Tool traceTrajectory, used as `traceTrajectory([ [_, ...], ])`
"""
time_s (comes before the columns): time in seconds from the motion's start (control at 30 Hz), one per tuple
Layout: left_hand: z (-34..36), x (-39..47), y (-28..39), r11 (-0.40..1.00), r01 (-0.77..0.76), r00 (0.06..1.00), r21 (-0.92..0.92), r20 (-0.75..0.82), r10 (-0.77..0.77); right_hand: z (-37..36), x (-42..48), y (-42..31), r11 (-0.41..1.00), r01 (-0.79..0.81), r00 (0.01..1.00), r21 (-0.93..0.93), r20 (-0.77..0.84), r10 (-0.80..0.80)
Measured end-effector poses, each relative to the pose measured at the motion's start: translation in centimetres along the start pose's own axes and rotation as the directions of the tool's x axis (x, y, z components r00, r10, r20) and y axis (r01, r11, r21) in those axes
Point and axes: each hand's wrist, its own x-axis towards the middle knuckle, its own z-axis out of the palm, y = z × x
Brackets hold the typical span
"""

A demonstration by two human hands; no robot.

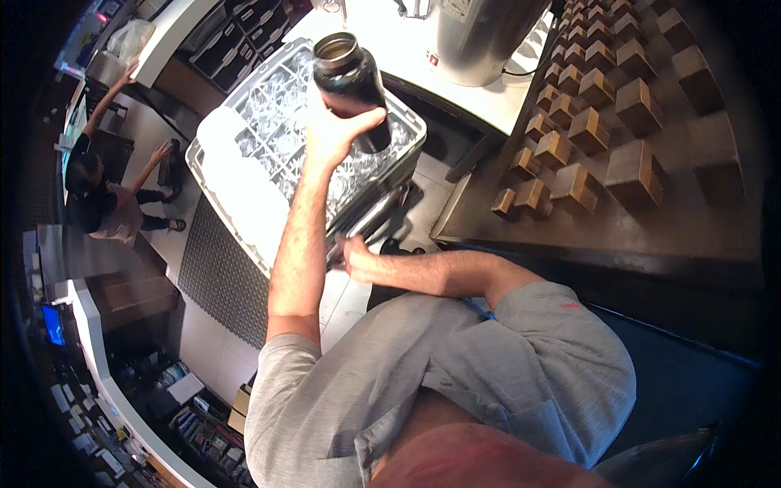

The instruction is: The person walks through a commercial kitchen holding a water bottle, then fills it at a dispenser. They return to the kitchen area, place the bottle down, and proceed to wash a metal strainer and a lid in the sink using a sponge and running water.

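Note:
My left hand (332, 131) is wrapped around a dark stainless-steel bottle (357, 88), whose open metal mouth faces up. The bottle is raised over a grey plastic glass rack (421, 125). Clear glasses (287, 143) sit mouth to grid in the rack's compartments, several of them overexposed by glare. A white cloth or sheet (244, 177), washed out by light, covers the rack's left side. Lower down, my right hand (357, 259) is at the near right side of the rack, beside a dark edge. It is blurred, and its fingers are partly hidden, so its grip is unclear.
A white counter (488, 113) holds a large steel urn (476, 43) at the back. Wooden blocks (573, 189) jut from the panel on the right. Another person (113, 204) stands at the left, arms extended. A black textured mat (226, 268) lies on the tiled floor.

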Motion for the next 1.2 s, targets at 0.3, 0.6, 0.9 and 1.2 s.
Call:
traceTrajectory([
  [0.3,7.5,13.5,-12.0,0.991,-0.020,1.000,0.130,-0.020,0.023,-5.3,-4.3,-15.2,0.472,0.669,0.634,-0.574,0.772,0.040],
  [0.6,10.3,18.2,-18.5,0.847,0.306,0.939,0.435,0.007,-0.343,-1.5,-4.9,-36.7,0.364,0.820,0.375,-0.442,-0.065,-0.925],
  [0.9,10.0,20.9,-24.5,0.760,0.401,0.846,0.511,0.112,-0.521,-4.3,7.6,-41.4,0.617,0.638,0.674,-0.461,-0.052,-0.737],
  [1.2,9.3,25.7,-25.3,0.868,0.406,0.725,0.287,0.477,-0.497,-5.1,13.3,-41.7,0.412,0.845,0.496,-0.340,0.212,-0.842],
])
